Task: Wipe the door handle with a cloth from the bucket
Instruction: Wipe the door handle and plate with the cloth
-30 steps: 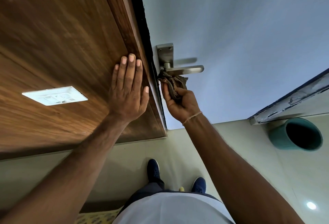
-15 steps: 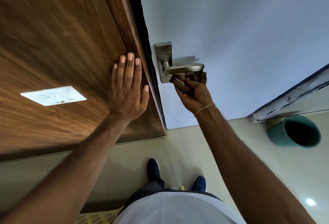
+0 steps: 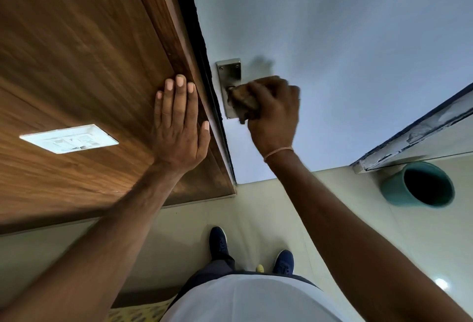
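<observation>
Brown cloth [image 3: 244,103], bunched, was gripped in the curled fingers of the right hand [image 3: 272,114] and pressed over the door handle [image 3: 228,86], hiding its lever; only the steel backplate showed. Left of the handle, the left hand [image 3: 179,127] lay flat, fingers straight, on the wooden panel [image 3: 76,53]. A teal bucket [image 3: 419,184] stood on the floor, well right of the handle.
</observation>
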Action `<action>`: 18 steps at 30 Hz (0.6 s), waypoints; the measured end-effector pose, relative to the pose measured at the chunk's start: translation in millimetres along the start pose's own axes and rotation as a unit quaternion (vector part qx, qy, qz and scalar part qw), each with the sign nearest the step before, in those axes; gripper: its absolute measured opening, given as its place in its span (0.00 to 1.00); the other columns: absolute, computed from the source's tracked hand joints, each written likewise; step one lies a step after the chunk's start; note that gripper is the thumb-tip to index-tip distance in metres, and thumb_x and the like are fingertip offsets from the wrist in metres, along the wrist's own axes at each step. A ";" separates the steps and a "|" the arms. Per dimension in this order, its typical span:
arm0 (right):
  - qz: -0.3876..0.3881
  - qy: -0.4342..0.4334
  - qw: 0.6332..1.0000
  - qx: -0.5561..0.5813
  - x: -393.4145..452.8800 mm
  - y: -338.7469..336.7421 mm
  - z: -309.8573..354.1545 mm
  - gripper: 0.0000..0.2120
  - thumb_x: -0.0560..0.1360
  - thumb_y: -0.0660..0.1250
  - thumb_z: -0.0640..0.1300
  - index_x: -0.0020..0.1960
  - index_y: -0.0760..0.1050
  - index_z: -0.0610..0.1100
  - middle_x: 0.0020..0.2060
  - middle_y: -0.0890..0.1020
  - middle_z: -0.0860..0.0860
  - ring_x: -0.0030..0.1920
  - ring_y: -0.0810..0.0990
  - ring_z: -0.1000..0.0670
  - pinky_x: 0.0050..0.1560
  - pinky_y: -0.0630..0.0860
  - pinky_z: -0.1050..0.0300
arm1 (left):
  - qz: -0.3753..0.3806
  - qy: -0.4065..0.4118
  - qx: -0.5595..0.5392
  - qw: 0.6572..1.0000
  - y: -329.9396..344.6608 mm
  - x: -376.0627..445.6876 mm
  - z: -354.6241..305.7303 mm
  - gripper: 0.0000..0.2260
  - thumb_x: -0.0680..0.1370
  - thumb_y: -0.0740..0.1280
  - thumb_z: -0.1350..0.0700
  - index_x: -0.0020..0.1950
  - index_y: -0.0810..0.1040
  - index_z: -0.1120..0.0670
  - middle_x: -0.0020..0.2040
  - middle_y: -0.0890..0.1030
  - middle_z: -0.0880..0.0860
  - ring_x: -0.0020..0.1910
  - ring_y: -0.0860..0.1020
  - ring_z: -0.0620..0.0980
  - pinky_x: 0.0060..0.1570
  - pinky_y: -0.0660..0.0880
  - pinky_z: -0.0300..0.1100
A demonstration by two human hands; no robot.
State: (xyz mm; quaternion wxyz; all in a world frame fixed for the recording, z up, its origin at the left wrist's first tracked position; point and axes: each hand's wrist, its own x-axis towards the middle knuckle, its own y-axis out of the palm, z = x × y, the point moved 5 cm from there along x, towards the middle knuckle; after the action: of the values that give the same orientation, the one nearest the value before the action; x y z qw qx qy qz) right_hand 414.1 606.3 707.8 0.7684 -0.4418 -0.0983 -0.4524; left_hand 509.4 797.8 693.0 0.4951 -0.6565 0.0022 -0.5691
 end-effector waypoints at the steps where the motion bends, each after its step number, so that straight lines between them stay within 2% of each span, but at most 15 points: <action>1: 0.022 -0.060 0.997 -0.033 -2.8 11.3 10.9 0.22 0.69 0.74 0.41 0.62 0.85 0.49 0.59 0.82 0.46 0.57 0.76 0.39 0.54 0.74 0.48 | 0.001 -0.001 -0.001 1.000 -0.3 -0.6 -0.2 0.33 0.85 0.58 0.49 0.86 0.54 0.64 0.85 0.56 0.63 0.88 0.49 0.59 0.85 0.55 0.60; 3: 0.051 -0.145 0.984 -0.090 -12.4 30.8 25.0 0.17 0.78 0.69 0.47 0.66 0.83 0.47 0.61 0.82 0.43 0.59 0.77 0.36 0.57 0.74 0.46 | 0.004 0.002 -0.001 1.000 -0.9 -0.5 0.4 0.33 0.86 0.59 0.49 0.86 0.54 0.63 0.85 0.56 0.63 0.88 0.49 0.59 0.85 0.55 0.59; 5: 0.043 -0.186 0.974 -0.122 -18.3 39.2 23.3 0.17 0.82 0.68 0.50 0.68 0.82 0.48 0.62 0.82 0.42 0.60 0.78 0.36 0.57 0.74 0.45 | 0.004 0.004 -0.001 1.000 -1.5 0.5 1.5 0.33 0.86 0.59 0.49 0.86 0.55 0.64 0.85 0.56 0.63 0.88 0.50 0.59 0.86 0.55 0.59; 8: 0.014 -0.242 0.964 -0.107 -19.6 39.6 10.9 0.14 0.81 0.72 0.48 0.66 0.83 0.49 0.58 0.84 0.43 0.56 0.80 0.37 0.52 0.76 0.46 | 0.008 0.003 0.001 1.000 -1.3 0.9 1.6 0.32 0.86 0.59 0.49 0.86 0.56 0.64 0.85 0.56 0.63 0.87 0.50 0.59 0.86 0.55 0.59; 11: 0.033 -0.307 0.948 -0.079 -16.3 36.8 -4.0 0.10 0.80 0.74 0.44 0.60 0.86 0.51 0.55 0.85 0.45 0.52 0.81 0.38 0.49 0.76 0.45 | 0.006 0.002 0.002 1.000 -1.3 -0.4 1.0 0.33 0.86 0.58 0.49 0.86 0.56 0.63 0.85 0.56 0.63 0.87 0.51 0.59 0.85 0.56 0.59; 13: 0.038 -0.309 0.948 -0.065 -13.4 30.2 -15.9 0.10 0.78 0.76 0.44 0.58 0.86 0.53 0.55 0.85 0.46 0.53 0.79 0.39 0.50 0.76 0.45 | 0.004 0.001 -0.001 1.000 -1.7 -0.4 1.1 0.33 0.86 0.58 0.49 0.86 0.54 0.63 0.85 0.56 0.62 0.88 0.50 0.58 0.85 0.56 0.59; 18: -0.009 -0.229 0.971 -0.064 -5.4 3.0 -48.4 0.08 0.75 0.79 0.46 0.54 0.88 0.51 0.51 0.85 0.46 0.50 0.76 0.39 0.48 0.74 0.46 | 0.009 -0.005 -0.007 1.000 -2.3 1.2 -2.4 0.32 0.86 0.56 0.49 0.87 0.53 0.63 0.85 0.58 0.64 0.87 0.49 0.58 0.86 0.55 0.60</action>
State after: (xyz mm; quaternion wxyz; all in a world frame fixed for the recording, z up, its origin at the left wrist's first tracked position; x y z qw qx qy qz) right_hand 401.3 573.0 674.5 0.6917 -0.5810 -0.2466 -0.3510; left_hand 506.8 796.8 695.0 0.4957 -0.6623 0.0096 -0.5617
